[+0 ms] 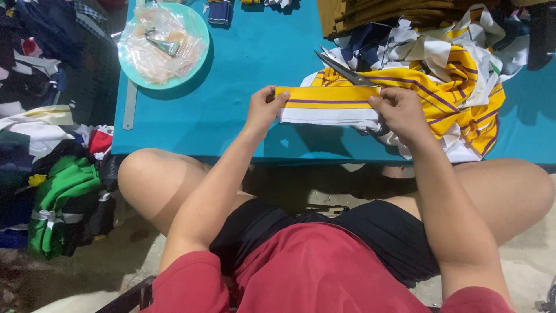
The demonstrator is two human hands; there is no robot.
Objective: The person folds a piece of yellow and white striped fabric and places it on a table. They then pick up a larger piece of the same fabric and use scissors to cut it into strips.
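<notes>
A strip of yellow and white fabric with a purple stripe (327,103) is stretched flat between my two hands above the near edge of the teal table (231,110). My left hand (263,110) pinches its left end. My right hand (399,113) grips its right end, where the strip joins a heap of matching yellow, white and purple pieces (457,95). A pair of scissors (341,69) lies just behind the strip, on that heap.
A teal round plate (200,26) with clear plastic bags and a metal clip sits at the table's back left. A ruler (130,104) lies along the left edge. Folded mustard cloth (382,11) is at the back. Green and dark garments (61,203) are piled on the floor at left.
</notes>
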